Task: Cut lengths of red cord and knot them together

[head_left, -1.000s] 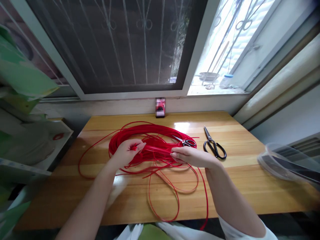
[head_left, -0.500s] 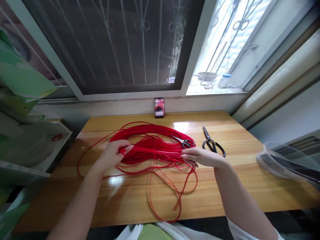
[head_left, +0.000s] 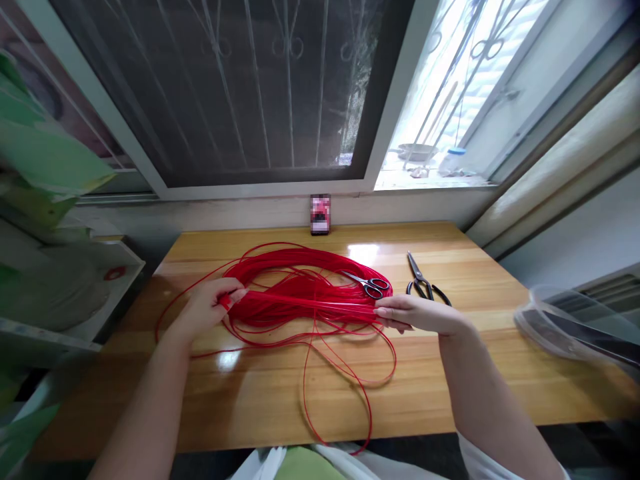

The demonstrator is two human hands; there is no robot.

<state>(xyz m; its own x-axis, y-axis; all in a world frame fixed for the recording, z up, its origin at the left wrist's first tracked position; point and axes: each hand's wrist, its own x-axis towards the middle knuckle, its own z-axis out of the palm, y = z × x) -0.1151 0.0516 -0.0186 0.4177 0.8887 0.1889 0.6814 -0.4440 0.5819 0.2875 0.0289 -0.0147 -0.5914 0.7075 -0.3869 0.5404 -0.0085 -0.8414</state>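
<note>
A large coil of thin red cord (head_left: 295, 260) lies on the wooden table. Above its front part, a bundle of red strands (head_left: 310, 304) runs stretched between both hands. My left hand (head_left: 213, 303) is closed around the bundle's left end, and a bit of red shows between thumb and fingers. At the other end, my right hand (head_left: 413, 312) pinches the strands with fingers held nearly straight. Small scissors (head_left: 373, 285) with black-rimmed handles rest on the coil's right side. A loose loop of cord (head_left: 369, 407) hangs toward the table's front edge.
Larger black-handled scissors (head_left: 421, 277) lie behind my right hand. A phone (head_left: 321, 215) leans on the wall at the table's back. To the right stands a clear plastic container (head_left: 543, 327) with a dark long object across it. A white shelf unit (head_left: 117, 293) is at the left.
My hands have moved apart, the left one leftward and the right one slightly rightward, with the strands stretched longer between them. The dangling strand end below my right hand no longer shows.
</note>
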